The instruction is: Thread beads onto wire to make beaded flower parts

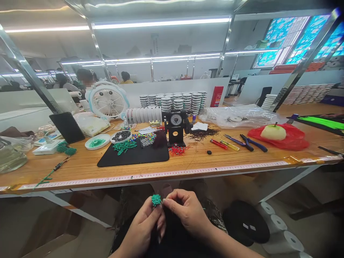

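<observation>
My left hand [143, 224] is held in my lap below the table edge and pinches a small green beaded ball [156, 200] between thumb and fingers. My right hand [185, 211] is closed in a pinch right beside the ball, its fingertips touching it; what they hold is too small to make out. On the wooden table [188, 161] above lie a black mat [137, 156] with green beaded sticks [124, 147], a dish of green beads [96, 142] and a dish of dark beads [121, 135].
A black winding device [175, 127] stands mid-table. Pliers [252, 142] and red and yellow tools [224, 144] lie to its right, then a peeled apple [273, 132] on a red bag. A fan [108, 101], spool stacks [174, 102] and a phone [67, 127] stand behind. Other people sit far left.
</observation>
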Demonstrator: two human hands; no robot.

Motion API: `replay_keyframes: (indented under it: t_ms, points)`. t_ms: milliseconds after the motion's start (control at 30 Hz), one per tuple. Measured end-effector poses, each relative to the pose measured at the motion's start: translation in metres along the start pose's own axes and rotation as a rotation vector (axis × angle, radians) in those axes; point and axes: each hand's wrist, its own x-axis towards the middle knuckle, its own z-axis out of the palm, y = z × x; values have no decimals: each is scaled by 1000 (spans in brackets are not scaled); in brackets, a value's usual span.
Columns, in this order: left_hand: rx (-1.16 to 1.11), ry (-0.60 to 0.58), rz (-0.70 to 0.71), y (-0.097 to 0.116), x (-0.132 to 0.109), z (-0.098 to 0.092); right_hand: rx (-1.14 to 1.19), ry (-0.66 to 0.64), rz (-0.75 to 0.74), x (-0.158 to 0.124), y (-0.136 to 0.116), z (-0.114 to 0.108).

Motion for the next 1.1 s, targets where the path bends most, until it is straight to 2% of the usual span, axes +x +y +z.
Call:
replay_keyframes:
  t_ms: [100,267,500,700,867,1100]
  points:
    - [-24,83,99,6,-1,4,58,19,-24,1,6,-1]
    - [-118,151,159,14,-1,9,304,-35,90,4,22,-3]
    - [-167,109,92,18,-2,11,514,-43,106,5,23,-2]
    - [-224,96,18,19,-2,14,725,-204,248,6,23,1]
    - [-211,87,24,17,-1,13,754,-226,302,7,29,3]
    - [-202,79,58,17,-1,14,739,-174,353,9,26,3]
